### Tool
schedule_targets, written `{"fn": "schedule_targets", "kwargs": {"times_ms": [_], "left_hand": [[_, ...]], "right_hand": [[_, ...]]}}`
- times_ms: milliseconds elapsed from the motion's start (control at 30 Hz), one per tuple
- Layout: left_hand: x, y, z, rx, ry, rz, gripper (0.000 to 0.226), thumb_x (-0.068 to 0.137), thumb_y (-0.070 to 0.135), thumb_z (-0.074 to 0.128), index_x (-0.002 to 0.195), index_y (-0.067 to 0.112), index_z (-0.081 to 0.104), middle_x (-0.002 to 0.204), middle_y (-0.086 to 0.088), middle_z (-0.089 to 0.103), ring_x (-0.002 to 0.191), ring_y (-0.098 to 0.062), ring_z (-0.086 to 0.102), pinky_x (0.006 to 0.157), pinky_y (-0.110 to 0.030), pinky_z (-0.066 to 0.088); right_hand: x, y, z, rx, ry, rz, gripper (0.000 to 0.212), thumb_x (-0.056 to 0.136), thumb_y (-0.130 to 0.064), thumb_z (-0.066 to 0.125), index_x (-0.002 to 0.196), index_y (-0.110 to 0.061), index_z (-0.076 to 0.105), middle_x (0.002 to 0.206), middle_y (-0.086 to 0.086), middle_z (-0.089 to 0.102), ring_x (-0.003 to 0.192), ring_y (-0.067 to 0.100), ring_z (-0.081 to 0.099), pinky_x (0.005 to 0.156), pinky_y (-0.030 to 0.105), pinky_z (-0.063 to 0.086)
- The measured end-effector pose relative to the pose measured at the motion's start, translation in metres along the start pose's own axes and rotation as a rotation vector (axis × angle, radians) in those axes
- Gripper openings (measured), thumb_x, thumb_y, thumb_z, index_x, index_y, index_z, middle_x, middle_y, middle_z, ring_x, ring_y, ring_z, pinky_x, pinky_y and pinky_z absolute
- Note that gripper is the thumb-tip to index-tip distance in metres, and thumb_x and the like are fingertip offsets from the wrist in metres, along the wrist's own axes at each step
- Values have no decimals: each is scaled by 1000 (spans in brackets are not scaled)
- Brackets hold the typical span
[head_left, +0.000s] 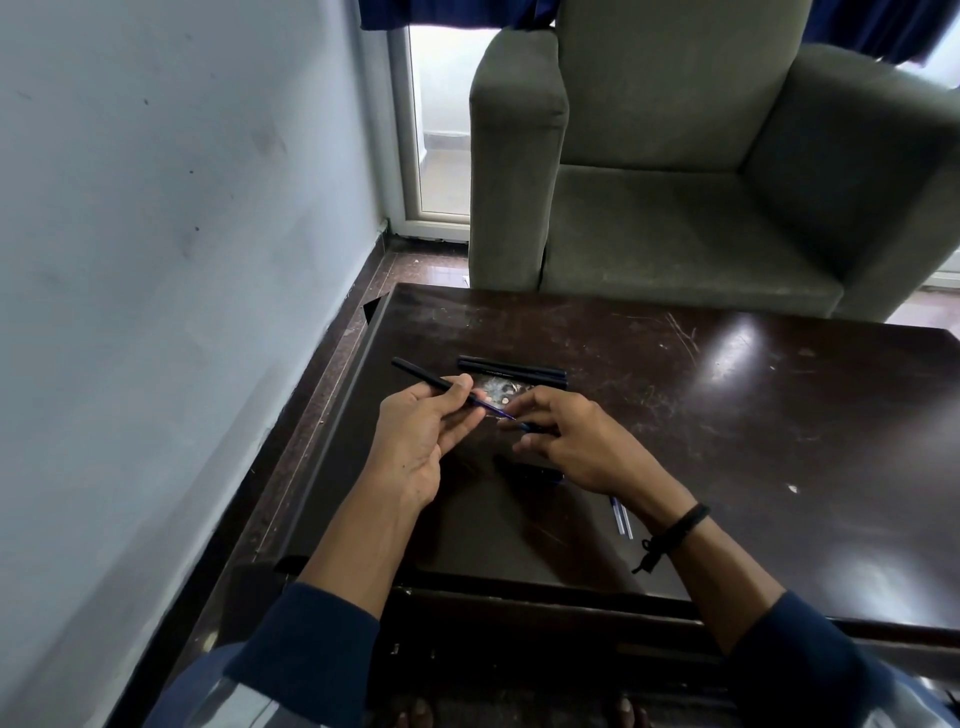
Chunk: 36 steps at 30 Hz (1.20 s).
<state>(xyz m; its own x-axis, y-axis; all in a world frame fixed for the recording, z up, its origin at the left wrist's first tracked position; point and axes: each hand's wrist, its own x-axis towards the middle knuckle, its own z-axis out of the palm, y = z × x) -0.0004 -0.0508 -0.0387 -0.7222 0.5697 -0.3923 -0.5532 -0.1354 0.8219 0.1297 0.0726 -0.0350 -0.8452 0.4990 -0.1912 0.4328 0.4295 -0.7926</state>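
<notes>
Dark scratched worktop (753, 415), grey armchair (675, 208) behind, pale wall at left.

Left hand (415, 436): palm turned inward, raised above worktop, thumb and fingers curled round black pen barrel (426, 378). Barrel slants up and away to left.

Blue refill (496, 410) projects from barrel's near end toward right hand (576, 441).

Right hand: back uppermost, fingertips pinching refill's tip, other fingers loosely bent.

Wristband (680, 525) on right wrist.

Two black pens (511, 369) lie flat just beyond hands. Two clear spare refills (621, 517) lie beside right wrist.
</notes>
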Motion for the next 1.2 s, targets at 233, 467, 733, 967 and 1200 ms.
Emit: {"fn": "schedule_targets", "kwargs": {"times_ms": [233, 467, 733, 967, 1200], "left_hand": [[-2, -6, 3, 69, -65, -31, 10, 91, 3, 70, 99, -1, 73, 97, -16, 78, 92, -24, 77, 75, -29, 62], [-3, -7, 5, 96, -78, -30, 9, 90, 3, 71, 97, -3, 73, 93, -15, 78, 91, -25, 76, 73, -28, 61], [-3, -8, 4, 117, -98, -60, 15, 91, 7, 71, 102, -2, 73, 97, -15, 78, 92, -22, 76, 74, -26, 61], [0, -3, 0, 83, -100, -72, 8, 92, 5, 69, 96, 1, 73, 87, -10, 77, 80, -17, 74, 67, -23, 60], [3, -3, -1, 9, -58, -58, 6, 91, 2, 69, 87, 2, 72, 80, -10, 75, 77, -15, 73, 69, -23, 61]], "right_hand": [[1, 1, 4, -58, -3, -10, 38, 94, -7, 69, 127, -25, 61, 127, -7, 71, 117, 11, 64, 104, 39, 52], [-1, -1, 9, 33, 208, -90, 36, 85, -7, 79, 103, -29, 57, 94, -8, 61, 83, 8, 63, 77, 34, 59], [-5, -4, 30, 68, 383, -180, 29, 82, -8, 79, 87, -31, 62, 86, -11, 68, 83, 3, 65, 82, 41, 59], [-8, -10, 26, 75, 284, -256, 28, 84, -10, 80, 97, -32, 69, 99, -16, 69, 98, 1, 68, 91, 36, 59], [-4, -5, 30, 80, 416, -252, 30, 85, -4, 79, 91, -30, 66, 101, -14, 68, 96, 0, 68, 84, 22, 56]]}}
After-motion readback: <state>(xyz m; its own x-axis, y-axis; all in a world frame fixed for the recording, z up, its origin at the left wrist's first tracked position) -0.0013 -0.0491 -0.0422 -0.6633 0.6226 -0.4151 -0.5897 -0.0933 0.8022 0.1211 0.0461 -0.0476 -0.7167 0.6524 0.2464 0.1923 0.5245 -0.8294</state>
